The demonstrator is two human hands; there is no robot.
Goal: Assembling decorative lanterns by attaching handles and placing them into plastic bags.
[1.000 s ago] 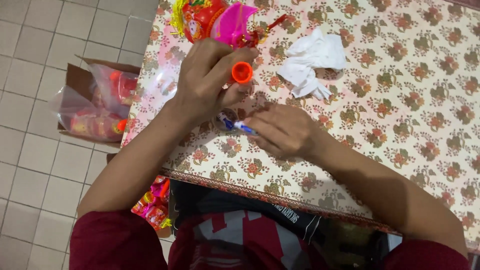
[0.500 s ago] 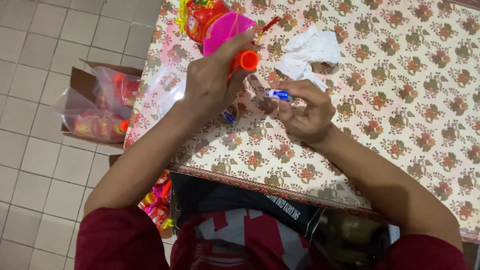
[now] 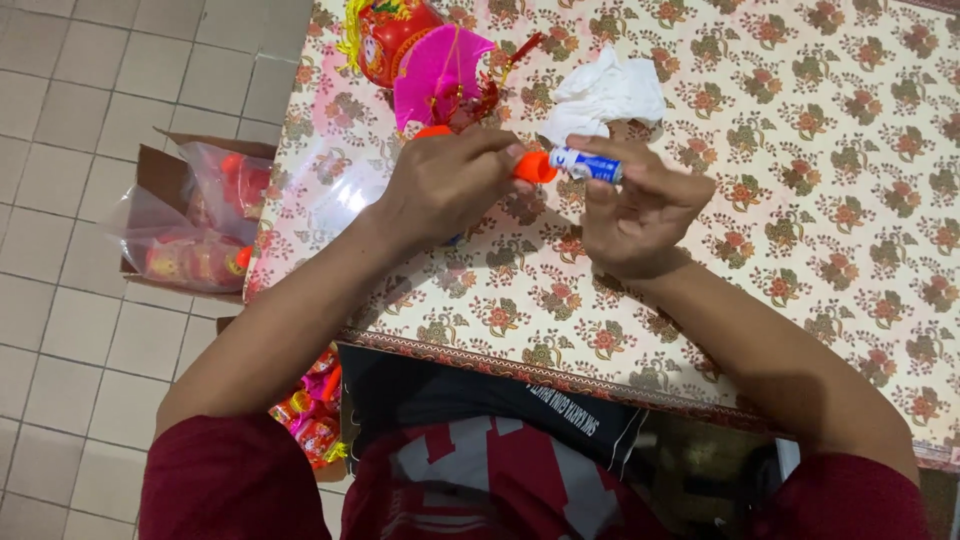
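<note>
My right hand (image 3: 640,205) holds a small white and blue glue tube (image 3: 588,165) level above the table. My left hand (image 3: 445,185) pinches the tube's orange cap (image 3: 535,167) at its left end, so both hands meet over the floral tablecloth (image 3: 800,200). Just beyond my hands lie a crumpled white tissue (image 3: 605,95) and a red and pink paper lantern ornament (image 3: 420,55) with yellow fringe. A clear plastic wrapper (image 3: 340,190) lies on the cloth under my left wrist.
A cardboard box (image 3: 185,215) holding plastic bags of red items stands on the tiled floor to the left of the table. More red and pink packets (image 3: 310,415) sit on the floor by my left knee. The table edge runs close to my lap.
Both hands have come together: the glue tube rose from the cloth to meet the orange cap, which my left hand now holds against the tube's end.
</note>
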